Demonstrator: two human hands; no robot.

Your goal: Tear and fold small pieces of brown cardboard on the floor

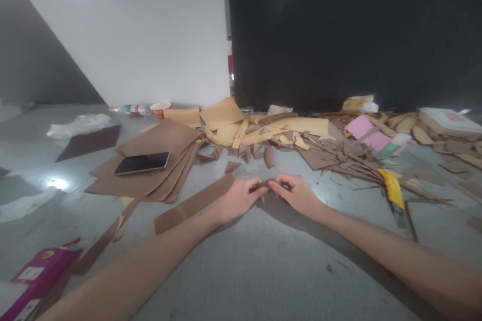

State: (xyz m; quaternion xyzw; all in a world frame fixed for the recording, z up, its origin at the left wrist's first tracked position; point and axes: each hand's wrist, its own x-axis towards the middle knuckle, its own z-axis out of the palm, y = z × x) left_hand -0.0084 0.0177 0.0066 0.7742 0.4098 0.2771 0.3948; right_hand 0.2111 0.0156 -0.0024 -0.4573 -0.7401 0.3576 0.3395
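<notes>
Both of my hands meet low over the grey floor, pinching a small brown cardboard strip [264,184] between them. My left hand [239,198] grips its left end with curled fingers. My right hand [297,193] pinches its right end with thumb and fingers. A long brown cardboard strip [192,203] lies flat just left of my left hand. A yellow utility knife [392,191] lies on the floor to the right of my right hand.
A stack of brown cardboard sheets [150,170] with a black phone [142,163] on it lies at left. Heaps of cardboard scraps [301,135] and pink paper [363,129] spread along a dark wall. A pink box [35,276] sits bottom left; a paper cup [160,108] stands behind.
</notes>
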